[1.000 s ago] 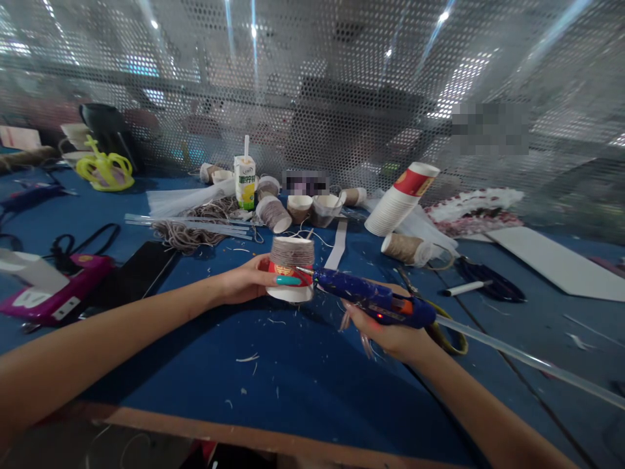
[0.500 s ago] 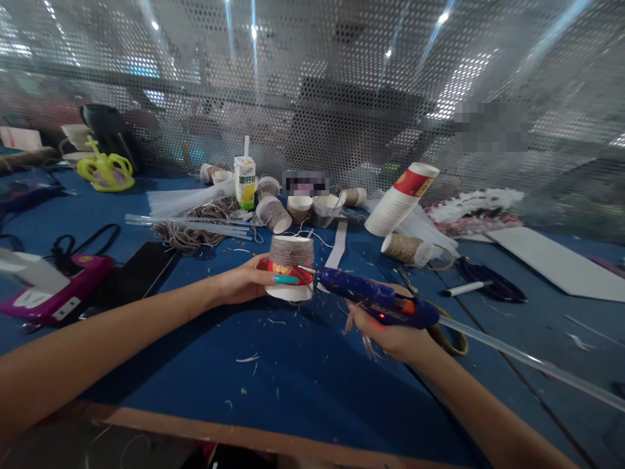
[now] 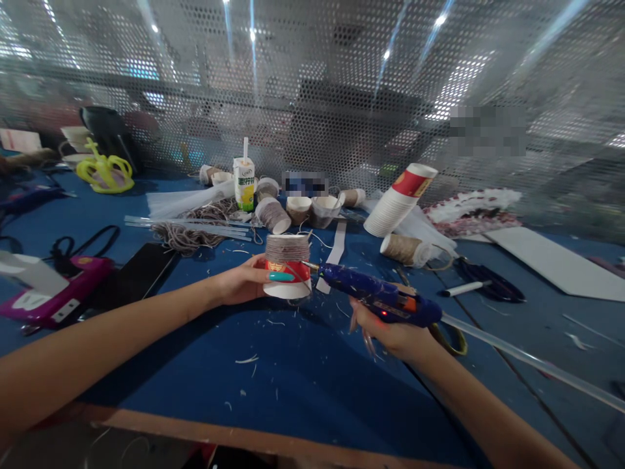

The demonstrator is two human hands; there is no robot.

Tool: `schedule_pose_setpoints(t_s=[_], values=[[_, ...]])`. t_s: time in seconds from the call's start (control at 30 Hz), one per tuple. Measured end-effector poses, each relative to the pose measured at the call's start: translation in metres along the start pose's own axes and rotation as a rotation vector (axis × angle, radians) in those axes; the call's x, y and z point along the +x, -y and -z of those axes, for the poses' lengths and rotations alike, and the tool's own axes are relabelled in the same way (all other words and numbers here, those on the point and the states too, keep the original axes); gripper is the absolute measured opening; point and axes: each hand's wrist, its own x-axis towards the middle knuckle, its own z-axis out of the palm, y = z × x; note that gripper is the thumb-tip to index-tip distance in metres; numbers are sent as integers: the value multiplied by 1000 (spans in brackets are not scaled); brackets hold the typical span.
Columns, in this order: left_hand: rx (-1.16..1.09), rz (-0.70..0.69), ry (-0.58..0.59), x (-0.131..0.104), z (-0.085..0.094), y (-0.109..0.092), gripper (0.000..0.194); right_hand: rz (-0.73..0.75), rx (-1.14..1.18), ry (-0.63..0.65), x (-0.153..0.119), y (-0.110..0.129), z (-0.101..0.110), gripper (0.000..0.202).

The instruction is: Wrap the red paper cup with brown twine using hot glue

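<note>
My left hand (image 3: 247, 281) grips a red and white paper cup (image 3: 288, 288) from its left side, with the thumb's long teal nail lying across the red band. Grey-brown cord (image 3: 287, 248) is wound round the cup's upper part, and a strand slants down over the red band. In my right hand (image 3: 385, 329) is a blue hot glue gun (image 3: 375, 292) with its red light lit. A long clear glue stick (image 3: 527, 365) sticks out of the gun's back end. The gun's metal tip is at the cup's right side, close to the cord's lower edge; whether it touches, I cannot tell.
Several cord-wrapped cups, a juice carton (image 3: 244, 184) and a grey cord heap (image 3: 190, 236) lie behind the cup. A stack of paper cups (image 3: 398, 203) leans at the back right. A magenta power strip (image 3: 73, 286) is left, a white board (image 3: 556, 260) far right.
The cup has shifted slightly left in my left hand. The glue gun's tip has drawn back from the cup's front to its right edge and sits a little higher.
</note>
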Motion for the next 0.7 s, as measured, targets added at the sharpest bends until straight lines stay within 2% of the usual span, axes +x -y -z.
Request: schedule_pose_setpoints(t_s=[0.3,0.47,0.7], values=[[-20,-8,9,-1,-3,-3,54,-31,6,-7,0,-2,1,33],[11,-1,-5,-1,0,-3,58,-13,-44,-65,1,-4,0,36],[45,-1,24,-1,0,-4,64,-50,18,-109,0,-10,3,34]])
